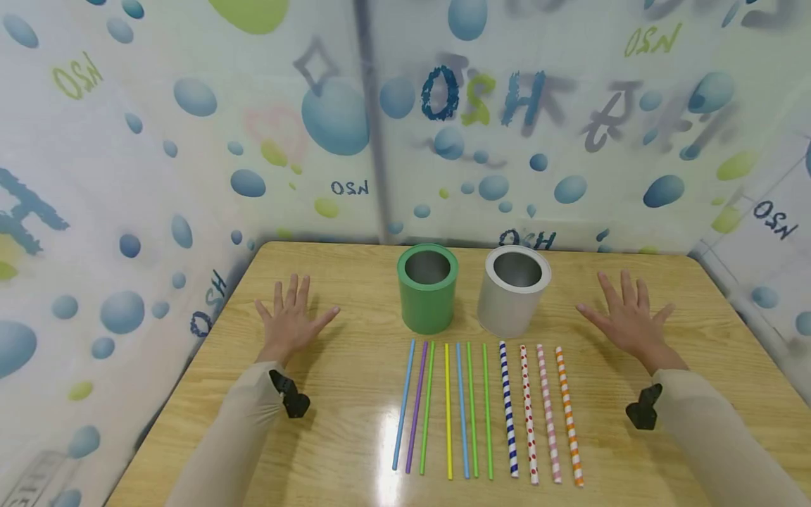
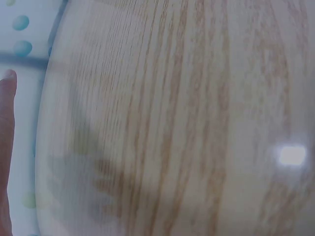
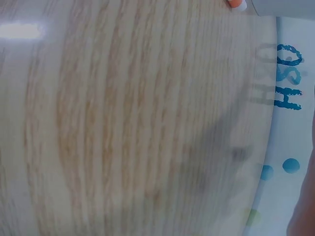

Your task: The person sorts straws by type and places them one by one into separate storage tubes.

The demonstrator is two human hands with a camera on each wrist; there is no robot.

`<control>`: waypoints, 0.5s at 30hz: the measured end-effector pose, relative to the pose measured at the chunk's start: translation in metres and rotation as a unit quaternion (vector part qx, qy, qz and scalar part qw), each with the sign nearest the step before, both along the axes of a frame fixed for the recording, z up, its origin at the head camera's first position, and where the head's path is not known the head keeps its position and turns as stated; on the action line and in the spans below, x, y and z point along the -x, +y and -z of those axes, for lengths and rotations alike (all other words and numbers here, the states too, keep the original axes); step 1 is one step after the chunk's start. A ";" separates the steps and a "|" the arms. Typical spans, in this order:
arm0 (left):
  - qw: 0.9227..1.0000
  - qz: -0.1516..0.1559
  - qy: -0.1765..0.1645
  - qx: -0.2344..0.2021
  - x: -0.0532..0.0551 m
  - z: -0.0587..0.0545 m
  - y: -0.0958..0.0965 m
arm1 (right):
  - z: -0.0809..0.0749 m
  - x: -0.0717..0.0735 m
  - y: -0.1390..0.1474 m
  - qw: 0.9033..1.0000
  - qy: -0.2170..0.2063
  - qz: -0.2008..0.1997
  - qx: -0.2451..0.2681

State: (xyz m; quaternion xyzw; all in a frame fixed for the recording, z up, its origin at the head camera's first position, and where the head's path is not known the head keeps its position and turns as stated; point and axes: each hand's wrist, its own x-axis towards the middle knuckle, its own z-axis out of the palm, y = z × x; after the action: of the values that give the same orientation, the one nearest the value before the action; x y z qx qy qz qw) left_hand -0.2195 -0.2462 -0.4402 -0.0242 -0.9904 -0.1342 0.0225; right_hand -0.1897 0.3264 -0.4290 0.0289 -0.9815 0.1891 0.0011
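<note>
My left hand (image 1: 290, 322), fingers spread, is over the left part of the table and holds nothing. On the far side of the straws, my right hand (image 1: 629, 325) is spread the same way, also holding nothing. Between them stand a green cup (image 1: 427, 299) and a white cup (image 1: 510, 299), both upright with dark hollow insides. In front of the cups lies a row of thin plain straws (image 1: 448, 412) in blue, purple, green and yellow. Thicker striped or dotted paper straws (image 1: 548, 412) continue the row rightward. One finger (image 2: 7, 118) edges into the left wrist view.
The wooden table (image 1: 342, 394) has its back edge near a printed fabric wall (image 1: 266, 120) with blue and green spots. Side walls of the same print flank it. Each wrist wears a black camera mount (image 1: 290, 394). A light glare shows on the tabletop.
</note>
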 end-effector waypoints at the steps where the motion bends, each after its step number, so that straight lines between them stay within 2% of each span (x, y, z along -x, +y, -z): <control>1: 1.000 0.001 0.002 -0.001 0.000 0.001 0.000 | 0.000 0.000 0.000 1.000 -0.001 0.000 0.000; 9: 1.000 0.008 0.013 -0.003 0.002 0.003 -0.001 | 0.005 0.000 0.003 1.000 0.005 -0.003 0.001; 12: 0.999 0.023 0.034 -0.030 0.002 -0.002 0.007 | 0.006 -0.005 0.005 1.000 0.012 -0.009 0.000; 15: 0.993 0.043 0.044 -0.098 0.002 -0.014 0.021 | 0.001 -0.012 0.004 0.999 0.000 -0.034 0.021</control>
State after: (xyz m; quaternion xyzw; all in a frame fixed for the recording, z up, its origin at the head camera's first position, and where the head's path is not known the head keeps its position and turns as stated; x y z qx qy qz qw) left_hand -0.2214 -0.2249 -0.4260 -0.0703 -0.9685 -0.2304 0.0627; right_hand -0.1781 0.3309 -0.4304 0.0617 -0.9759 0.2092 -0.0048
